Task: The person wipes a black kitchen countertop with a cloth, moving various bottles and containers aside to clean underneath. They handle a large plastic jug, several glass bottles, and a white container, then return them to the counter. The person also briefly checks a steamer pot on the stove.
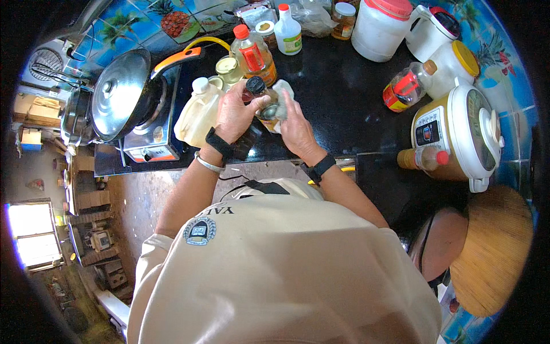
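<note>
Near the back of the black countertop, my left hand point(237, 111) grips a small clear jar or bottle point(269, 112) by its upper part, beside the black cap. The bottle is tilted, and its lower end bears a label. My right hand point(299, 129) presses a pale cloth point(284, 96) against the bottle's right side. Just left of my left hand stands a cloudy plastic jug point(197, 112) with a white cap. Behind the hands is a red-capped plastic bottle point(254, 56), with a small glass jar point(229, 69) at its left.
A lidded wok point(121, 92) with an orange handle sits on the gas stove point(157, 148) at left. White tubs point(381, 32), a brown-capped bottle point(408, 86) and a rice cooker point(457, 133) stand at right. A round wooden board point(494, 253) is at lower right.
</note>
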`<state>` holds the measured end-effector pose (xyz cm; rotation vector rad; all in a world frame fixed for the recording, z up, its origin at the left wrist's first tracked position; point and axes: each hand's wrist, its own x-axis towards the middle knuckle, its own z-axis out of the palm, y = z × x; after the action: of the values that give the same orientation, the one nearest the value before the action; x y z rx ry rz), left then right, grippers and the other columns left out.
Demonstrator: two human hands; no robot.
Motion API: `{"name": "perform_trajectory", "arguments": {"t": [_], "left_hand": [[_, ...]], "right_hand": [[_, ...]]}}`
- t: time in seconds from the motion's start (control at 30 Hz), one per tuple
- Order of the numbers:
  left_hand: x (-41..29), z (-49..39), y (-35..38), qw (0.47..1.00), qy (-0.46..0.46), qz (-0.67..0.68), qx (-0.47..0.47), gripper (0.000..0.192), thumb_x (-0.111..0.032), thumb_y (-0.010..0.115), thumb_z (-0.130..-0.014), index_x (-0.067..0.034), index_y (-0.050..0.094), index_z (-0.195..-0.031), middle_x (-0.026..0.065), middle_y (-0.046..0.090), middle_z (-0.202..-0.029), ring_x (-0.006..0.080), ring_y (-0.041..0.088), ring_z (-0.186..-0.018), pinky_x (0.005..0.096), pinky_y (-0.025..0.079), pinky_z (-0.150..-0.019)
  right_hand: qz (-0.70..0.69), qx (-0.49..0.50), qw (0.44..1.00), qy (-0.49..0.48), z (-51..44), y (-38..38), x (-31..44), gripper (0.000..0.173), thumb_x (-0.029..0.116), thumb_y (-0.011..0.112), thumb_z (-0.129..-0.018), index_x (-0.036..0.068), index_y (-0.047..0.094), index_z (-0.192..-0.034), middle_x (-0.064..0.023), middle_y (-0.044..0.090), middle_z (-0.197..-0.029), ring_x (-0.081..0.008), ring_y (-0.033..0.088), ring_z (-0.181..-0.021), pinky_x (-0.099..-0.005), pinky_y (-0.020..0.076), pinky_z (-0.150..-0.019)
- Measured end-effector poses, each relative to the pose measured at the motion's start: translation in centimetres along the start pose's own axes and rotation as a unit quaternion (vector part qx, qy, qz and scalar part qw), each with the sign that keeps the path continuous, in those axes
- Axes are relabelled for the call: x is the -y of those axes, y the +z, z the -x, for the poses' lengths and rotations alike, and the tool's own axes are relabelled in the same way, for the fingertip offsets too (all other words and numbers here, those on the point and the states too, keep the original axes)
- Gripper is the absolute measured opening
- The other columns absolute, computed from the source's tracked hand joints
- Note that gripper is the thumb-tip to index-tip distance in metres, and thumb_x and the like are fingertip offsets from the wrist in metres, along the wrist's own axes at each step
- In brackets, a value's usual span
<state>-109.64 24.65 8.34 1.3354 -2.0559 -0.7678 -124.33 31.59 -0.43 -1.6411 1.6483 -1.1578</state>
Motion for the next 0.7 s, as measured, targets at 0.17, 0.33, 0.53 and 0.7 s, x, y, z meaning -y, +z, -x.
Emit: {"name": "perform_trajectory", "arguments": {"t": [0.17,0.33,0.53,0.7], "left_hand": [[1.0,-0.1,1.7,0.996,0.001,0.091,-0.01,0.033,-0.017,0.074,-0.076,-0.002,0.061,-0.102,0.0126,0.067,-0.089,0.0216,0.065,-0.081,0.0319,0.05,-0.075],[1.6,-0.1,4.3,0.945,-0.054,0.323,-0.011,0.024,-0.008,0.071,-0.079,-0.003,0.061,-0.1,0.0023,0.065,-0.091,0.0111,0.06,-0.084,0.029,0.049,-0.078],[-0.2,-1.4,5.8,0.902,-0.111,0.411,-0.079,0.011,-0.011,0.069,-0.082,-0.005,0.063,-0.076,0.0022,0.066,-0.075,0.0092,0.06,-0.069,0.0247,0.047,-0.067],[-2.6,-0.6,3.1,0.834,-0.071,0.543,-0.063,0.008,-0.002,0.061,-0.083,-0.002,0.059,-0.074,0.0076,0.063,-0.073,0.0164,0.06,-0.069,0.0311,0.049,-0.073]], "right_hand": [[0.097,0.143,0.974,0.144,1.4,1.8,-6.0,0.059,0.008,0.052,-0.081,0.006,0.035,-0.137,-0.024,0.056,-0.114,-0.0426,0.057,-0.099,-0.0461,0.047,-0.084],[-0.128,0.074,0.959,0.242,2.2,-1.0,-7.2,0.041,0.007,0.052,-0.076,0.002,0.06,-0.116,-0.0196,0.066,-0.101,-0.0285,0.065,-0.092,-0.0334,0.0502,-0.079],[-0.071,-0.047,0.995,-0.057,1.7,-2.0,-0.3,0.052,0.016,0.058,-0.083,0.012,0.046,-0.134,-0.0225,0.048,-0.129,-0.0375,0.045,-0.119,-0.0405,0.0366,-0.1],[-0.147,-0.075,0.985,-0.04,1.2,-2.0,1.4,0.051,0.03,0.052,-0.092,0.005,0.04,-0.135,-0.0258,0.043,-0.13,-0.0415,0.041,-0.121,-0.043,0.033,-0.103]]}}
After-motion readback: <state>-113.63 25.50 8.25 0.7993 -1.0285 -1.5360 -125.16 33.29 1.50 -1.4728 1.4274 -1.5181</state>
